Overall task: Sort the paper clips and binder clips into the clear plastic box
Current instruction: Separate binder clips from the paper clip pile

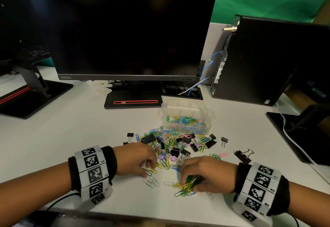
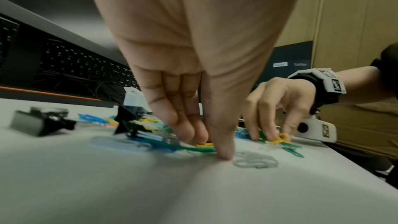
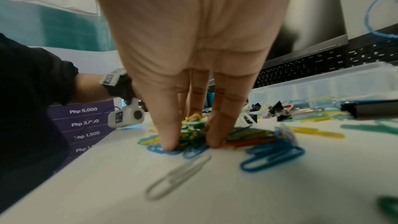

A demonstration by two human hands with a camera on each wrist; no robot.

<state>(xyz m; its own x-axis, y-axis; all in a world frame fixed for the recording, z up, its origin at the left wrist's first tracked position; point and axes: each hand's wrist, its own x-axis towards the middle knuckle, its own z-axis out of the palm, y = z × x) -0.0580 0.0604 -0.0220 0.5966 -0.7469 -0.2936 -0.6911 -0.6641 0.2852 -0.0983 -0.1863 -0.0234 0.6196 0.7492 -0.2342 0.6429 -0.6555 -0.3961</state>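
Observation:
A clear plastic box (image 1: 185,110) stands open behind the pile, with several coloured paper clips in its near compartment. A mixed pile of paper clips and black binder clips (image 1: 171,143) lies on the white desk in front of it. My left hand (image 1: 145,169) (image 2: 207,144) pinches yellow and green paper clips (image 2: 204,144) against the desk at the pile's near left edge. My right hand (image 1: 190,184) (image 3: 191,142) grips a bunch of green and yellow paper clips (image 1: 186,186) (image 3: 193,134), fingertips down on the desk. Loose silver clips (image 1: 151,182) lie between the hands.
A large binder clip (image 1: 242,155) and a small one (image 1: 224,140) lie right of the pile. The monitor (image 1: 125,30) and its base (image 1: 133,100) stand behind, a black PC tower (image 1: 259,60) at right, other monitor stands (image 1: 303,134) at both sides. The desk's front edge (image 1: 125,214) is close.

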